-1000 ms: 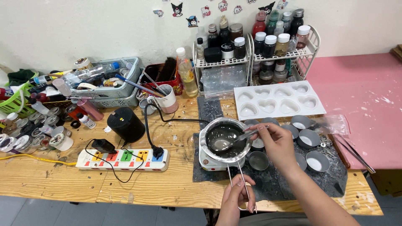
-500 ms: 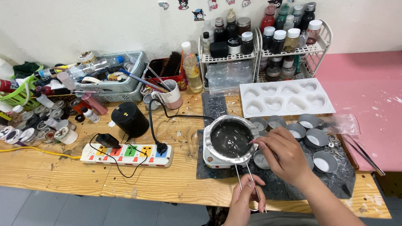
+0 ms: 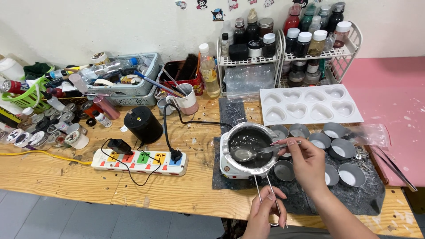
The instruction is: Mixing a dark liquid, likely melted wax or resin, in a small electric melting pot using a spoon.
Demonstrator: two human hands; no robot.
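right hand (image 3: 305, 161): pinches the handle of a metal spoon (image 3: 252, 153); bowl of the spoon sits low in the melting pot (image 3: 248, 146), carrying a pale liquid.
left hand (image 3: 264, 211): closed around the pot's wire handle (image 3: 265, 190) at the front edge of the worktop (image 3: 66, 177), steadying it.
pot location: on a small white heater base (image 3: 230, 167), on the dark mat (image 3: 376, 194), right of the power strip (image 3: 139, 160).
risk, spill: spoon looks full; a tilt on the way out would likely drip onto the mat or the hand. Contents probably hot, so burn risk.
risk, tip: pot is held only by a thin wire handle near the worktop edge; a pull could slide it off the heater.
risk, cable: black cord (image 3: 170, 128) runs close by the pot; a snag or a splash on the strip would be bad.
pot contents: dark, glossy melt, shallow.
metal cups (image 3: 352, 175): cluster right of the pot; several hold a white fill, others look empty.
heart mould (image 3: 310, 105): white, cavities look empty, behind the cups.
wire racks (image 3: 283, 53): bottles and jars, back edge.
baskets (image 3: 128, 84): tools and tubes, back left.
mug (image 3: 188, 99): holds brushes.
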